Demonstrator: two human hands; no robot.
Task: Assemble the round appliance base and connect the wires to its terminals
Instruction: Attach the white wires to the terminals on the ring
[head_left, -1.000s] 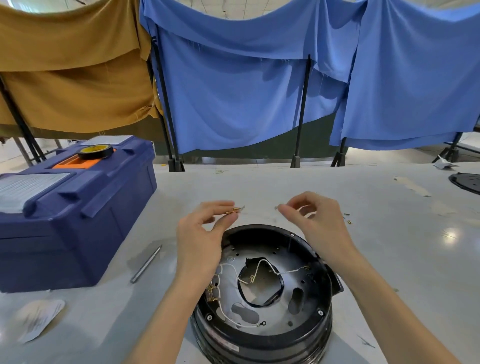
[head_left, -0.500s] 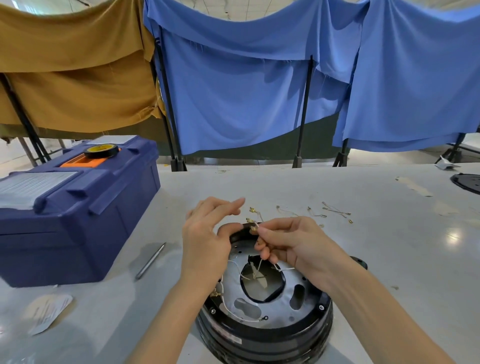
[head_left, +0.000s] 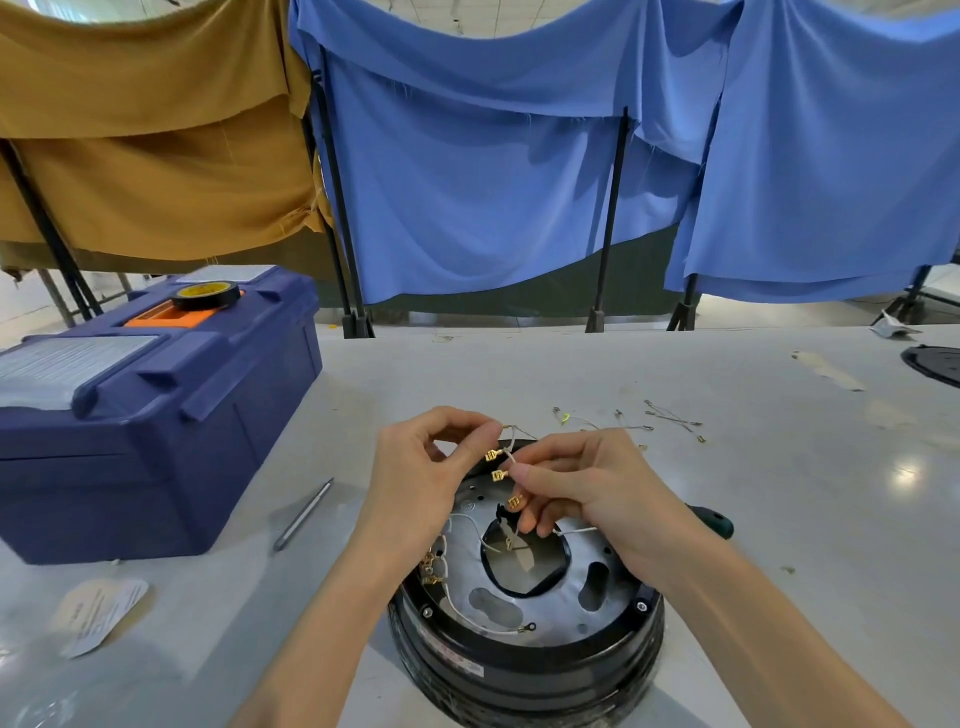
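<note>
Grey table (head_left: 779, 519) w/ blue & tan cloths (head_left: 467, 182) hung behind. The round base (head_left: 519, 670) sits front-centre on it, open side up, just under our hands. Inside we see the metal plate (head_left: 550, 608) w/ screws at its edge & a white wire (head_left: 483, 621) routed round the left side, its ring end (head_left: 529, 627) lying loose near the front rim. A few brass terminals (head_left: 431, 566) at the left edge look wired, tho too small to be sure. So the shell seems mostly together and the wiring prob. partway.

Our left hand (head_left: 415, 483) pinches one end of a thin wire bundle (head_left: 511, 441) btwn thumb & forefinger. Our right hand (head_left: 597, 488) grips the same bundle w/ curled fingers, brass spade connectors (head_left: 497, 475) sticking out beside its fingertips, above the base's far rim. None of these is on a terminal yet, as far as we can see.

Left to do, we reckon: seat those connectors, fix the loose ring end, then deal w/ the spare wires (head_left: 670, 418) lying on the table beyond the base.
</note>
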